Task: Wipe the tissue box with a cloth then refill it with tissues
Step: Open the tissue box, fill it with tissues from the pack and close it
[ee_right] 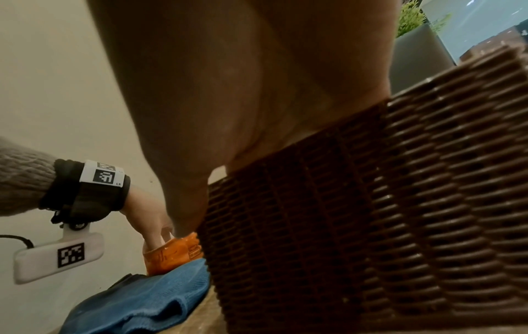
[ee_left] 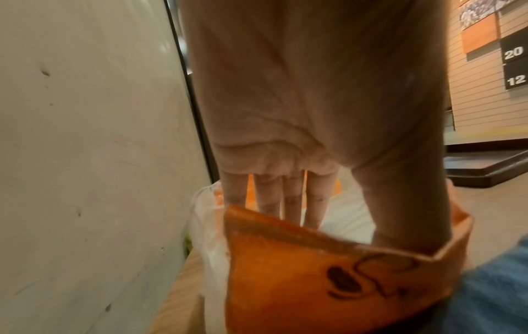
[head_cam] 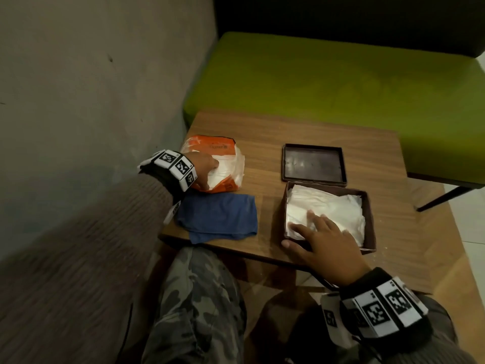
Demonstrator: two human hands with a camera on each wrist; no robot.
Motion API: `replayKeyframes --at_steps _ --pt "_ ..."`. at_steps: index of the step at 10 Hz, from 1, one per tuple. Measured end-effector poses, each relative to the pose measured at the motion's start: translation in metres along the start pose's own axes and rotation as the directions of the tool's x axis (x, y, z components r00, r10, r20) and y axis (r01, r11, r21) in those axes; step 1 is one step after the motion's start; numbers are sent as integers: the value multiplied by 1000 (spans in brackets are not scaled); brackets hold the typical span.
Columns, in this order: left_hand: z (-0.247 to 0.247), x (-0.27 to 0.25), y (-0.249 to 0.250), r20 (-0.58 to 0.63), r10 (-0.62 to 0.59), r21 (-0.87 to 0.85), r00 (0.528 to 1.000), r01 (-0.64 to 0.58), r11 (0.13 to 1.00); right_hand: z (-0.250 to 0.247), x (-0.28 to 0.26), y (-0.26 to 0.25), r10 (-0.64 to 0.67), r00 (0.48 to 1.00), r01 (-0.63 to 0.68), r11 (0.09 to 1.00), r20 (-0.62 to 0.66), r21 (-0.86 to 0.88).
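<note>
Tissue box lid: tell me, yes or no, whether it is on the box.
No, the lid lies upside down on the table behind the open tissue box, which shows white tissues.

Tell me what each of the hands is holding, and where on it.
Neither grips anything. The left hand reaches straight-fingered into the orange tissue pack; the right hand lies flat on tissues in the box.

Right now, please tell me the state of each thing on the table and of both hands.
Brown woven tissue box: open, white tissues inside.
Dark brown lid: off, lying beside the box.
Orange plastic tissue pack: torn open.
Blue cloth: lying loose on the table.
Left hand: fingers inside the pack.
Right hand: flat on the tissues.
</note>
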State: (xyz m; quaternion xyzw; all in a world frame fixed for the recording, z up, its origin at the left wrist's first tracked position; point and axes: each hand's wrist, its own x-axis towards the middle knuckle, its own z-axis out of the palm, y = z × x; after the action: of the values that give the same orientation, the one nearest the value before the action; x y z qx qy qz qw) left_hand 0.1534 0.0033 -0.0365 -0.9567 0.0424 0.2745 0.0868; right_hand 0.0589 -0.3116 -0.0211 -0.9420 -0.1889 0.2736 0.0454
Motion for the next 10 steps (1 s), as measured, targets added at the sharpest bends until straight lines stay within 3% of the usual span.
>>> replayKeyframes --at_steps 2,5,8,9,10 --pt "1 5 4 -82 60 64 995 -54 996 0 0 0 -3 1000 3 1000 10 -5" --pt "1 7 -10 -126 61 -113 990 -76 991 -1 0 1 -6 1000 6 1000 10 -20" --pt "0 4 -6 -127 72 -89 989 -84 992 -1 1 0 -9 1000 9 999 18 -34" --pt "-2 5 -11 -165 78 -130 983 -100 986 -1 2 0 -9 1000 9 999 15 -32" --pt "-4 3 -15 -332 88 -156 939 -146 977 -1 2 0 -6 1000 6 999 20 -35"
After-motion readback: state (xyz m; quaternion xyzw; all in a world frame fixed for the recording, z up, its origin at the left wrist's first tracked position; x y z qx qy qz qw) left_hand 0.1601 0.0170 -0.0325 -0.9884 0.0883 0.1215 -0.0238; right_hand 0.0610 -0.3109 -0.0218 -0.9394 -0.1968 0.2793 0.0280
